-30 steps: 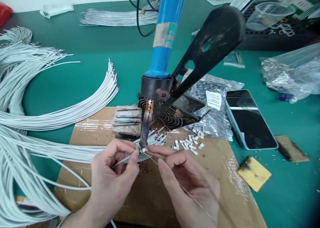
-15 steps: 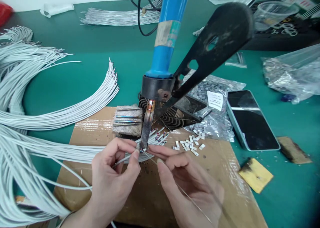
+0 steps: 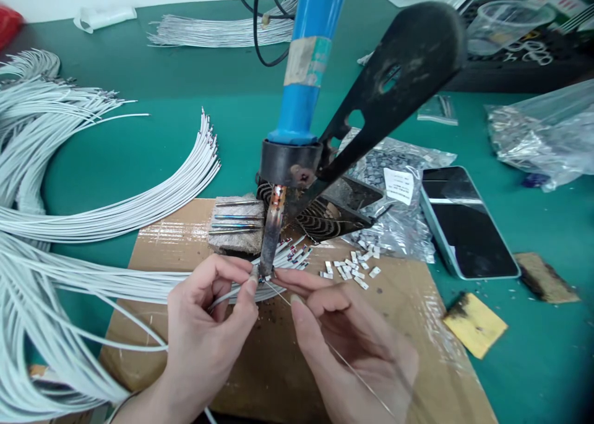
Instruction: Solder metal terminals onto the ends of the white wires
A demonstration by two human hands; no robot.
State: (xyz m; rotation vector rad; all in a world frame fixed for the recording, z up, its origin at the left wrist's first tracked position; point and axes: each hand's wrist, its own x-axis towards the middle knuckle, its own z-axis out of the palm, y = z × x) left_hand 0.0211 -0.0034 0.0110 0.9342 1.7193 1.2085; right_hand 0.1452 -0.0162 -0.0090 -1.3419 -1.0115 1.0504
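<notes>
While the left hand (image 3: 204,334) pinches a white wire (image 3: 232,297) under the iron tip (image 3: 269,250), the right hand (image 3: 352,340), pinching solder (image 3: 362,380), should feed steadily.

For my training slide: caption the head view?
Left hand pinches a white wire at the soldering iron tip; right hand holds thin solder there.

The left hand (image 3: 204,337) pinches the end of a white wire (image 3: 227,298) between thumb and forefinger, right under the tip of the soldering iron (image 3: 271,235) (blue handle, set in a black stand (image 3: 394,71)). The right hand (image 3: 357,343) holds a thin solder wire (image 3: 346,362) whose end meets the same spot. Both hands are over a cardboard sheet (image 3: 171,241) on the green tabletop (image 3: 139,145). A phone (image 3: 464,223) lies to the right.
</notes>
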